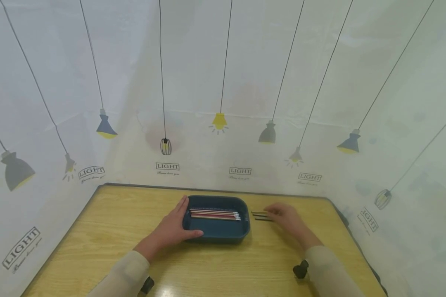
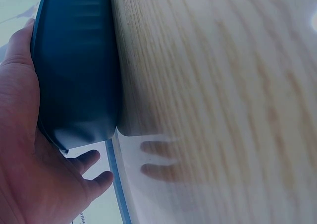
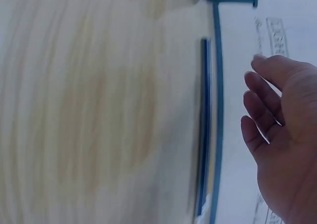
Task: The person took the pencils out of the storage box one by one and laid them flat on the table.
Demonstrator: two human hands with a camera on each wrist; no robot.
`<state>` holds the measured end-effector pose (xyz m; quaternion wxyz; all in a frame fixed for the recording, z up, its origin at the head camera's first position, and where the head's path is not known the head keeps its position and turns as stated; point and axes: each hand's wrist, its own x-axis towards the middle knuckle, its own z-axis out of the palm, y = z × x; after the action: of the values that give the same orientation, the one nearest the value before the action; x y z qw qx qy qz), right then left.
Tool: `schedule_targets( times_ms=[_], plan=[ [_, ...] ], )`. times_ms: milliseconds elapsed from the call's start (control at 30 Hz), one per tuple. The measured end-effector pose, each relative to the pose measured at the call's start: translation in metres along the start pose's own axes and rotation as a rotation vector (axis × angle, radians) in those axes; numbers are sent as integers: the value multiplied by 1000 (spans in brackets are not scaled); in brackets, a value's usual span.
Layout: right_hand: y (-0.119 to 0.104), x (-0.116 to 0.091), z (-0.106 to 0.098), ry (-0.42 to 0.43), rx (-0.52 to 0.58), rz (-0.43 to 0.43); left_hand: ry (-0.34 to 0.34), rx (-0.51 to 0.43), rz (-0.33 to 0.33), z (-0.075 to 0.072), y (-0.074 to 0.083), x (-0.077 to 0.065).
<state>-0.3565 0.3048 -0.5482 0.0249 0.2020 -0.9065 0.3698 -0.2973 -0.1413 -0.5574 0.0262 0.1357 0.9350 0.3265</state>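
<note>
A dark blue rectangular tray [image 1: 223,231] stands on the table, with several red and pale pencils [image 1: 215,214] lying lengthwise in it. My left hand [image 1: 172,227] holds the tray's left end, thumb over the near rim and fingers along the left side. To the right of the tray, a few thin dark pencils [image 1: 261,219] lie side by side on the tabletop. Over their right ends is my right hand [image 1: 286,216], its fingers loosely bent. The right wrist view shows that hand [image 3: 292,120] with nothing between thumb and fingers, and a blue pencil [image 3: 204,125] lying below.
The wood-grain table [image 1: 193,272] has a dark edge at the back and sides. White sheeting [image 1: 193,82] printed with hanging lamps encloses it on three sides. A small black device [image 1: 301,269] sits at the right wrist.
</note>
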Motion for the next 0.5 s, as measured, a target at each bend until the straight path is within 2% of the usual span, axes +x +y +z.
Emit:
schedule_targets(
  times_ms=[233,500],
  plan=[
    [-35,11,12,34,23,-40,-18,6,-2,-1,-1,-1],
    [-67,23,33,-20,107,-128,-13,3,11,-1,-2,-2]
  ],
)
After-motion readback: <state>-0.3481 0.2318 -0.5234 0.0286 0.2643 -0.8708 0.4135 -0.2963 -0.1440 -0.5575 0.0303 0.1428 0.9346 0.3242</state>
